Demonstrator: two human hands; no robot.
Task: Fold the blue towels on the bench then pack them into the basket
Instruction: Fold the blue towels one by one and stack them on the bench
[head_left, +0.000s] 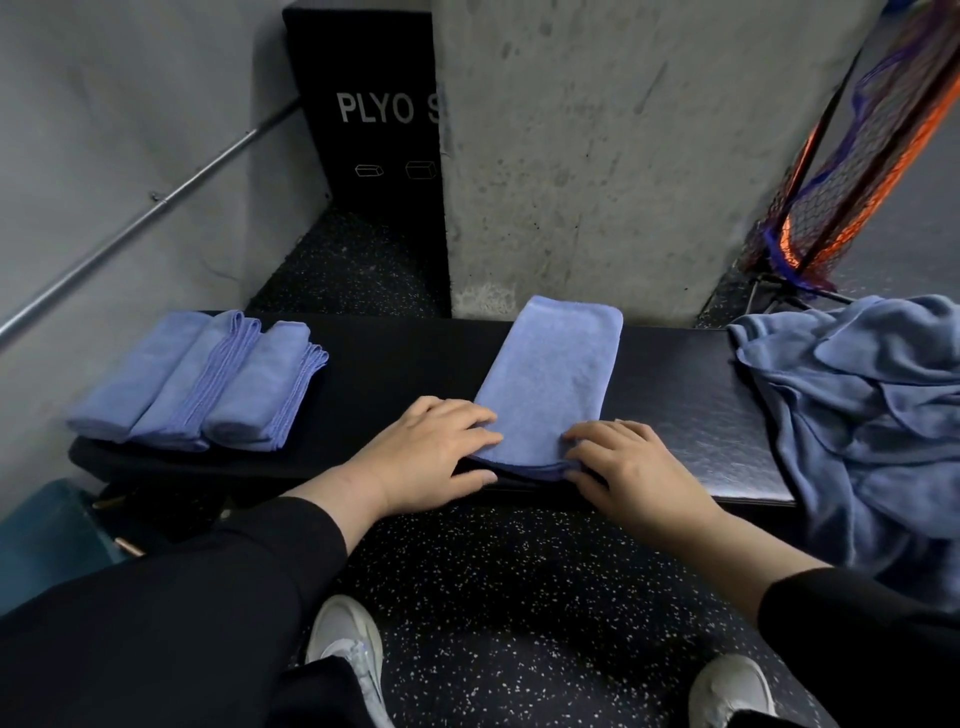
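Note:
A blue towel, folded into a long strip, lies across the middle of the black bench. My left hand grips the strip's near left corner, fingers on top and thumb at the edge. My right hand holds the near right corner the same way. Three folded blue towels lie side by side at the bench's left end. A heap of unfolded blue towels covers the right end and hangs over the front edge. No basket can be made out for certain.
A concrete pillar rises just behind the bench. A black plyo box stands behind on the left, beside a wall rail. An orange and blue net leans at the right. A teal object sits low left. My shoes are on the speckled floor.

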